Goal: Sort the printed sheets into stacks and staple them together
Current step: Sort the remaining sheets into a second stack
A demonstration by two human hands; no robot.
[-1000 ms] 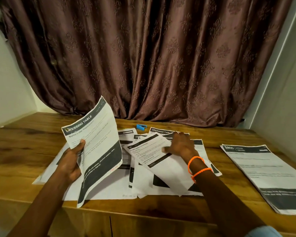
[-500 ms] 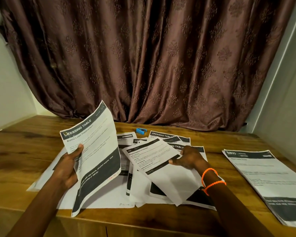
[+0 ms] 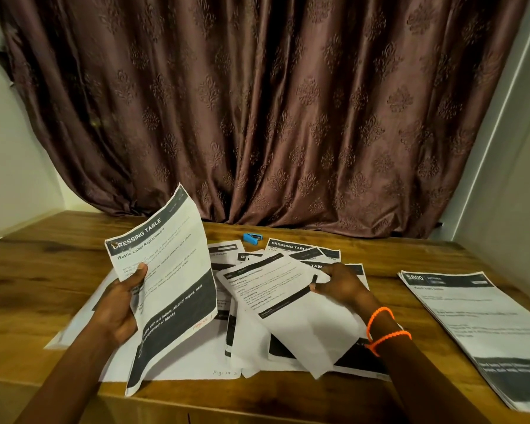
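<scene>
Fingers [image 3: 325,275] pinch a sheet [image 3: 291,304] atop scattered papers [image 3: 196,356], stapler [image 3: 252,237] behind.

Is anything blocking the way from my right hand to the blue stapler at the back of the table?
Nothing upright. Between the right hand and the blue stapler lie only flat, overlapping loose sheets, and the hand is pinching one of them.

Right stack [image 3: 484,328] cut off, its print perhaps blurred

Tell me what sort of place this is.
Probably a room at home, used as a makeshift desk: a wooden table pushed into a corner, a heavy patterned curtain behind it, printed sheets and a blue stapler on top.
</scene>
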